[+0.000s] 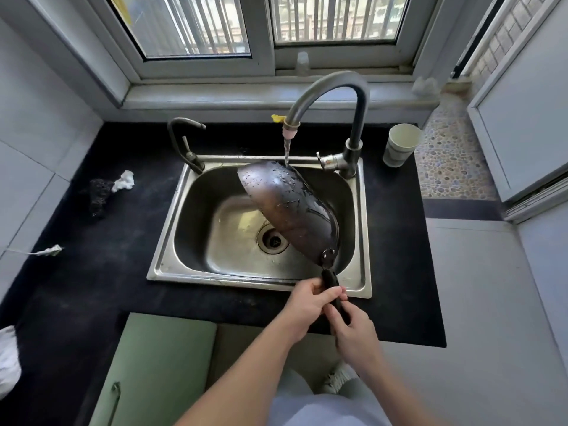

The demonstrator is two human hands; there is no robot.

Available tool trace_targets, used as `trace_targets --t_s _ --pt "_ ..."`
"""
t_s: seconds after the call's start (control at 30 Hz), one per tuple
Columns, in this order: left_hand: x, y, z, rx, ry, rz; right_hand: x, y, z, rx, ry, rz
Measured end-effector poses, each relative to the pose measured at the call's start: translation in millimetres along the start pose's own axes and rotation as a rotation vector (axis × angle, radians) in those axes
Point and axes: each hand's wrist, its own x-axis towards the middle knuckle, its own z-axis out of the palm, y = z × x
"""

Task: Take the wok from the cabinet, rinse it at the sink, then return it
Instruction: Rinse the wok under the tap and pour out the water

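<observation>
The wok [287, 207] hangs over the steel sink [172, 241], tipped on edge so its dark, wet underside faces left and toward the camera, beaded with drops. Its far rim sits under the tall curved tap [335, 87], and a thin stream of water [286, 152] falls from the pink nozzle onto that rim. The black handle [330, 279] points toward the near edge of the sink, crossing above the steel rim.

Both hands hold the handle. The left hand [310, 302] grips it from the left, its fingers [330, 293] curled and pressed around the handle just near the sink's front edge. The right hand [353, 330] sits closer to the person, its fingers wrapped around the handle's near end, thumb lying along it. The two hands touch each other.

On the black worktop [92, 287], a dark scrubber [98, 195] and a crumpled white tissue [124, 180] lie left of the sink. A smaller tap [184, 142] stands at the sink's far left corner. A pale cup [401, 144] stands right of the tall tap. Below the worktop, a green cabinet door [153, 364] stands open at the near left.
</observation>
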Motion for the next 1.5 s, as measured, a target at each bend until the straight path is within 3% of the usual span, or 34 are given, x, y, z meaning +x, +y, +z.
trace_targets --t_s 0.77,1.3,1.5 --pt "34 24 19 0.015 -0.065 -0.043 18 -30 -32 0.073 -0.039 0.108" --pt "52 70 34 -0.268 0.038 -0.029 74 -89 -86 -0.051 -0.356 0.055" --pt "63 72 30 -0.344 0.053 -0.048 94 -96 -88 -0.137 -0.393 0.027"
